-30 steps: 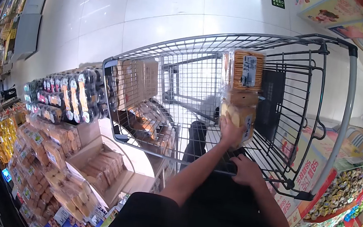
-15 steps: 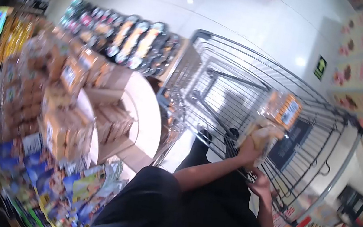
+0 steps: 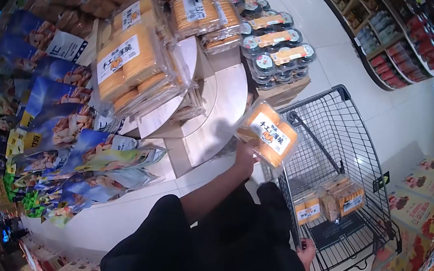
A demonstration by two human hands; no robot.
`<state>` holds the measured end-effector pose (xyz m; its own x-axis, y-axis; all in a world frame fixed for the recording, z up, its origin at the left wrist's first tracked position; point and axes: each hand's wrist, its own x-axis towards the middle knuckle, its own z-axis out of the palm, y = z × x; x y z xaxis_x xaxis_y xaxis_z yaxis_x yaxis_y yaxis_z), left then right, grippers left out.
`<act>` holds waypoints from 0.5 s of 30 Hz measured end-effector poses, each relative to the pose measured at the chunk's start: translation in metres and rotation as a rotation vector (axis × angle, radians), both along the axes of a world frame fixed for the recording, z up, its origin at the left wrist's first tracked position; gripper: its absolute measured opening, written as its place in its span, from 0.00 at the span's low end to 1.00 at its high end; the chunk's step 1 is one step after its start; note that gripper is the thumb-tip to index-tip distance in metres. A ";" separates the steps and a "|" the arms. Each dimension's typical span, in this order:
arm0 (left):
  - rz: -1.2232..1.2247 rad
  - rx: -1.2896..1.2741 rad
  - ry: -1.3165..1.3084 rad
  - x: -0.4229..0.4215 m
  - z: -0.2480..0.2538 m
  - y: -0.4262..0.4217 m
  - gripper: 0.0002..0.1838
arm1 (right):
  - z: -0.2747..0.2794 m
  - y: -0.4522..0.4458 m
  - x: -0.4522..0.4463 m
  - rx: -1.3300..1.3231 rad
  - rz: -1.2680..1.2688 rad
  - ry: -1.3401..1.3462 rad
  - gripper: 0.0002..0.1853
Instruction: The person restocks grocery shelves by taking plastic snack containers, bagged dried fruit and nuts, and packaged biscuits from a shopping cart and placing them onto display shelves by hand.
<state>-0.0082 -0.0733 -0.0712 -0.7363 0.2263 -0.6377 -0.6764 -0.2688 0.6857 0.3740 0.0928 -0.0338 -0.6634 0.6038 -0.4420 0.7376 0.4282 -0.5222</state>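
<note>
My left hand (image 3: 245, 159) grips the lower-left edge of a clear pack of round crackers (image 3: 270, 135), with its white label facing up. It holds the pack over the near left rim of a wire shopping cart (image 3: 351, 119). My right hand (image 3: 306, 252) is closed on the cart's side rim, lower in view. Inside the cart lie a cracker pack (image 3: 307, 209) and more wrapped packs (image 3: 343, 197), close together near the dark panel. Stacked cracker packs (image 3: 132, 67) stand on the display at left.
A round tiered display (image 3: 218, 107) stands left of the cart, with blue snack bags (image 3: 63, 112) in front. Dark-lidded tubs (image 3: 278, 46) stack behind it. A curved shelf (image 3: 388, 43) holds bottles at the back. Printed cartons (image 3: 425, 189) line the right.
My view has swung towards the display. My left hand has gone from inside the cart to its left rim, now with a cracker pack held up. My right hand stays at the cart's side.
</note>
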 end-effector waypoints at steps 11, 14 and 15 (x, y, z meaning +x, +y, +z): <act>0.755 0.317 -0.392 0.036 -0.082 -0.121 0.15 | -0.023 0.046 -0.006 0.086 0.172 -0.295 0.19; 0.638 0.703 -0.329 0.055 -0.178 -0.162 0.15 | -0.030 0.070 -0.012 -0.018 0.211 -0.261 0.19; 0.740 0.637 -0.336 0.049 -0.181 -0.162 0.15 | -0.031 0.077 -0.015 -0.054 0.222 -0.251 0.20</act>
<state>0.0411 -0.2350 -0.2520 -0.6348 0.1568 -0.7566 -0.3241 -0.9429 0.0765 0.3592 0.1700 -0.0644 -0.6423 0.4282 -0.6357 0.7381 0.5690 -0.3625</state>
